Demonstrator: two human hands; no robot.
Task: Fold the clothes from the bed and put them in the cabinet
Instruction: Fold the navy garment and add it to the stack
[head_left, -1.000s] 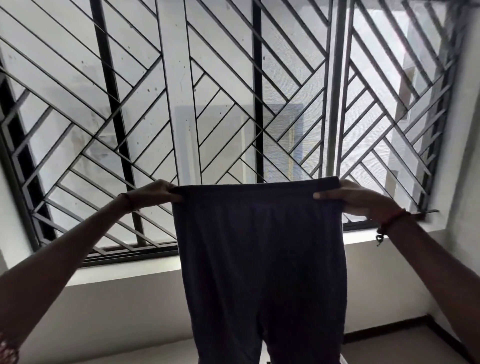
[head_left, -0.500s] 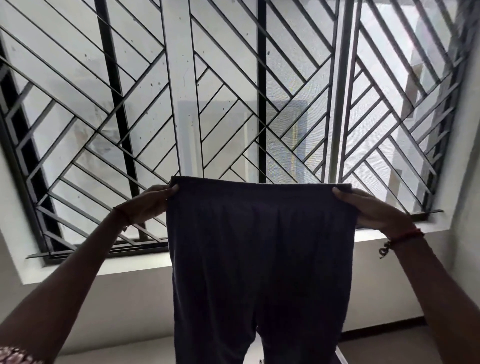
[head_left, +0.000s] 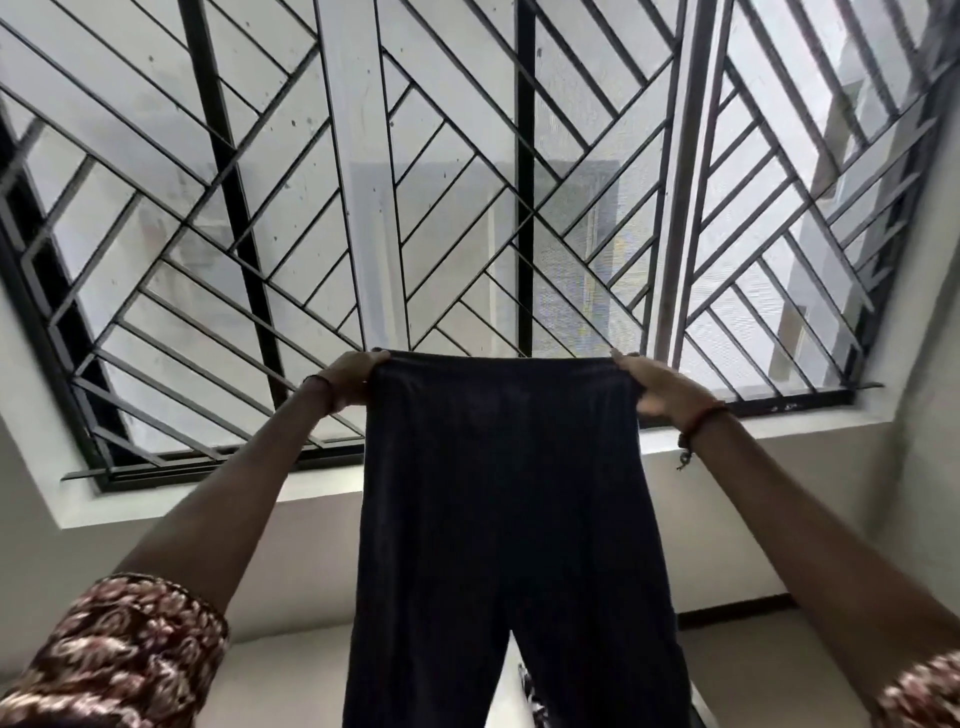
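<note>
Before the grilled window (head_left: 467, 182), dark trousers (head_left: 498, 519) hang full length, legs down; left hand (head_left: 349, 378) pinches one waistband corner; right hand (head_left: 657, 387) pinches the other. Both arms outstretched; patterned sleeves (head_left: 119, 649) at the frame's lower corners.

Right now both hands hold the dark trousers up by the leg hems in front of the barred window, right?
No. In the head view the left hand and right hand grip the dark trousers by the waistband, not the leg hems; the legs hang down. The barred window part is right.
</note>
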